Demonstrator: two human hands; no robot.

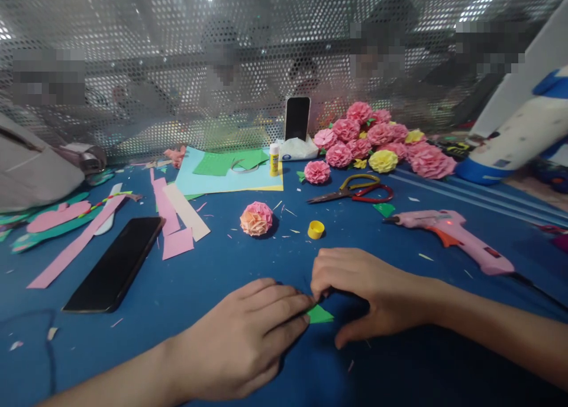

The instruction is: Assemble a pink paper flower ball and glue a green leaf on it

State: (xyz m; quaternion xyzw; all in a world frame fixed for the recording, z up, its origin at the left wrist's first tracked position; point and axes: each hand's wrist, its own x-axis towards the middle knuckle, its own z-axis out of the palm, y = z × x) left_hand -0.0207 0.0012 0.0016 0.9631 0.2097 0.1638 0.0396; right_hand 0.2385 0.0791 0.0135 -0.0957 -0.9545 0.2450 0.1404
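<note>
A small piece of green paper point(321, 316) with a pointed corner lies on the blue tabletop. My left hand point(248, 336) covers most of it, its fingers closed together and pressed over the paper. My right hand point(355, 288) curves above the far edge, fingertips close to those of the left. Its thumb is spread well away from the fingers, with nothing gripped between. Just beyond my hands stands a yellow glue cap point(316, 230). A pink and peach paper flower ball point(256, 219) sits to its left.
A pink glue gun point(457, 238) with a red light lies right, near scissors point(350, 189). Pink and yellow paper flowers point(377, 138) pile up behind. A dark phone point(114, 265) and paper strips point(166, 209) are left. A glue stick point(274, 160) stands by coloured sheets point(213, 179).
</note>
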